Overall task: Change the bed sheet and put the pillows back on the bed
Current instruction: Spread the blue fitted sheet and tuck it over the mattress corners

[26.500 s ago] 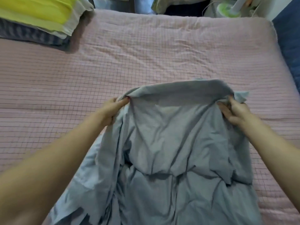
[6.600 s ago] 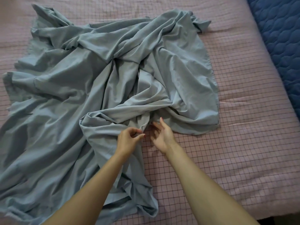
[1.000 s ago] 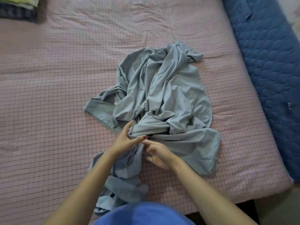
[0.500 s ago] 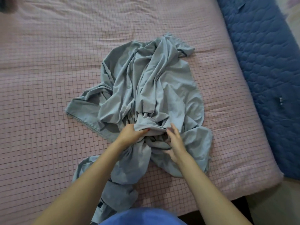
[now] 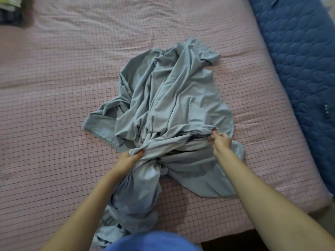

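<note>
Pink checked mattress cover (image 5: 54,124) filled most of the view, wrinkled, with thin dark grid lines. Grey-blue bed sheet (image 5: 172,98) lay bunched in a heap near the middle of the bed, toward the near edge, one end trailing down off the near side of the mattress in front of the person. A hemmed edge stuck out flat to the left of the heap. Far end of the heap showed a gathered corner with a dark seam.

Left hand (image 5: 129,157) clenched around a twisted fold at the lower middle of the sheet, thumb on top, red nail visible. Right hand (image 5: 220,140) pinched another fold at the heap's right side, fingers curled round the cloth. A band of sheet ran stretched between the two hands, which were well apart. Both forearms were bare and reached in from the bottom of the view.

Blue clothing (image 5: 152,240) of the person showed at the bottom edge. Dark blue quilted cover (image 5: 299,60) lay along the bed's right side, just beside the mattress. Folded stack (image 5: 10,13) sat at the top left corner, blurred, dark checked cloth with something pale and yellowish on top.
</note>
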